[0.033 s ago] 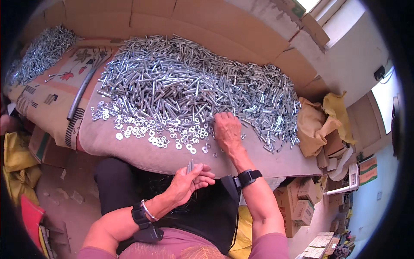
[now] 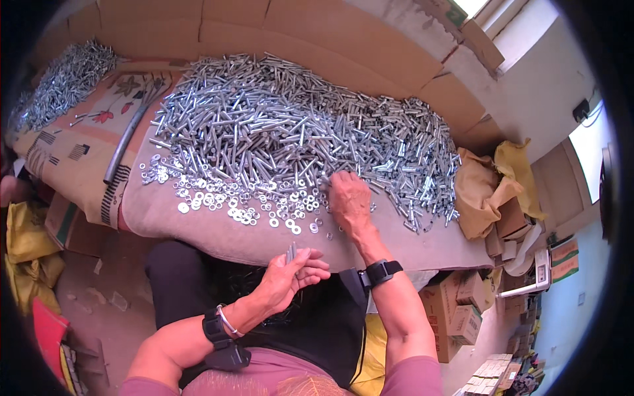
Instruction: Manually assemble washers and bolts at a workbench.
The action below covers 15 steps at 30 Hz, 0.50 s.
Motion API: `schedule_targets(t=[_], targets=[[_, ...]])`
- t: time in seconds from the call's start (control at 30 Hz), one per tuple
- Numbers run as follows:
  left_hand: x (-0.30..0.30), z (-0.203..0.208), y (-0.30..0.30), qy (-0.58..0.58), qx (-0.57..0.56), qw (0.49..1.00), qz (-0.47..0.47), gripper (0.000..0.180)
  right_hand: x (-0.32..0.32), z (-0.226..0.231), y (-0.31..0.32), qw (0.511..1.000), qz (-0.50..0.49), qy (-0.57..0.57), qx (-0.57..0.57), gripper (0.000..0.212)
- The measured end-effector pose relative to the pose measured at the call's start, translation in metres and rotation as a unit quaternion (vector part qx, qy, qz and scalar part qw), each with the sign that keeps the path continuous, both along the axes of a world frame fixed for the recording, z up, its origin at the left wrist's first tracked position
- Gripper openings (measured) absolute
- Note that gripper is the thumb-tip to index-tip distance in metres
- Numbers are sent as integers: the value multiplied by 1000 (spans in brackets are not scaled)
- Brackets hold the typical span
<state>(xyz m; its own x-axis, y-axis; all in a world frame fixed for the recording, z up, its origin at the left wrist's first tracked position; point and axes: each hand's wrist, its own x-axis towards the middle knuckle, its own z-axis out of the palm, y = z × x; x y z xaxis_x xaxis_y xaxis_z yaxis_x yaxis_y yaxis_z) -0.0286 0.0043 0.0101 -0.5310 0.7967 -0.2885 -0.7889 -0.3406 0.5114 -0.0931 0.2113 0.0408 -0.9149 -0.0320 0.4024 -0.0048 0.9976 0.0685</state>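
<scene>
My left hand (image 2: 292, 274) is held above my lap in front of the padded surface. Several short metal rods (image 2: 291, 252) stand up between its thumb and fingers, while the other fingers are loosely curled. My right hand (image 2: 349, 201) reaches to the front edge of a wide heap of silvery metal rods (image 2: 264, 125), its fingers bent together and pointing into the heap. What its fingertips grip, if anything, is hidden. Left of that hand, loose metal washers (image 2: 244, 213) are scattered along the front of the heap, some flat and some overlapping.
A smaller rod pile (image 2: 69, 82) lies at the far left on a patterned cloth, near a dark grey tube (image 2: 125, 142). Cardboard (image 2: 317, 33) lines the back. Brown sacking (image 2: 485, 195) bunches at the right end. Cardboard boxes (image 2: 456, 313) stand on the floor at right.
</scene>
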Motion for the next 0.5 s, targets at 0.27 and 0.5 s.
schedule_targets(t=[0.27,0.5], targets=[[9,8,1,-31,50,993,101,38,73,28,-33,906,-30,-134,-401,24],[12,-1,-24,-78,30,985,154,22,99,30,-95,868,40,-111,-482,24]])
